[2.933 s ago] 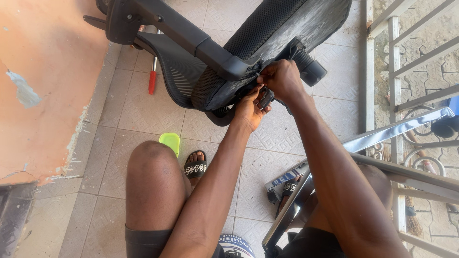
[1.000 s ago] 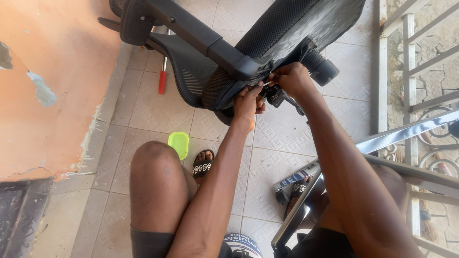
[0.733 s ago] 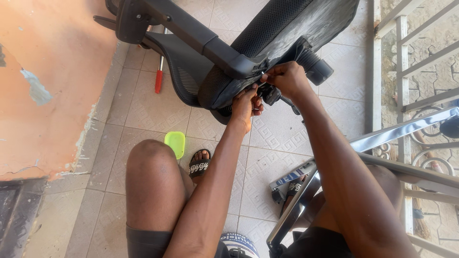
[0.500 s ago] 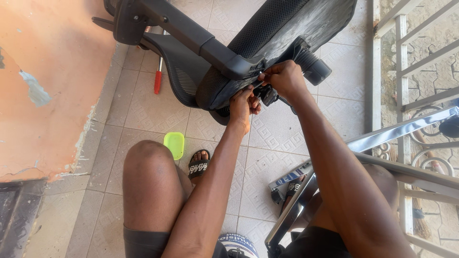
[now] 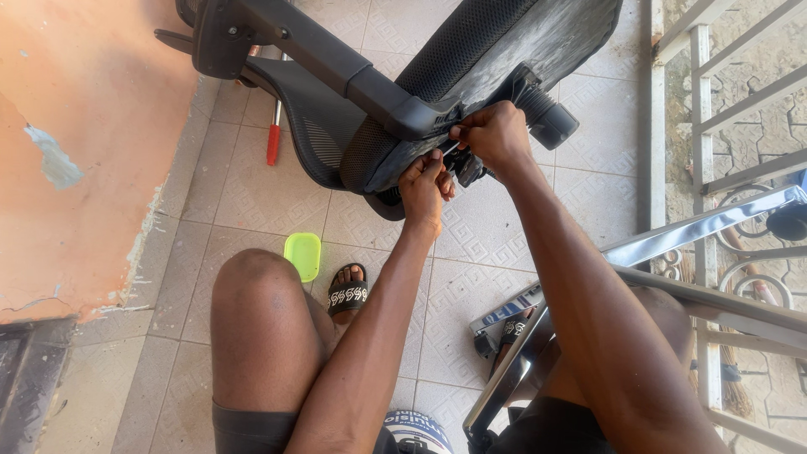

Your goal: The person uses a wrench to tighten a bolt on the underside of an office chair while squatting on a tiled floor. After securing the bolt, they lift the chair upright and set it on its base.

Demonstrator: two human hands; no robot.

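Observation:
A black mesh office chair [image 5: 471, 59] lies tipped over on the tiled floor in front of me. Both hands work at the same spot under its seat, beside the armrest [image 5: 336, 63]. My left hand [image 5: 424, 185] presses against the black underside, fingers bent around a small part. My right hand [image 5: 496, 134] is closed on a thin metal tool [image 5: 451, 150] that points into the same joint. The black cylinder [image 5: 546, 113] of the chair's mechanism sticks out just right of my right hand.
A red-handled screwdriver [image 5: 273, 139] lies on the tiles at the chair's left. A lime green lid [image 5: 303, 255] sits by my sandalled foot [image 5: 347, 292]. An orange wall [image 5: 76, 151] runs along the left; a metal railing [image 5: 698, 101] and chrome bars [image 5: 672, 244] stand right.
The view has shifted slightly. My right hand has moved from gripping a black part to holding the thin tool at the joint; my left hand stays pressed beneath it.

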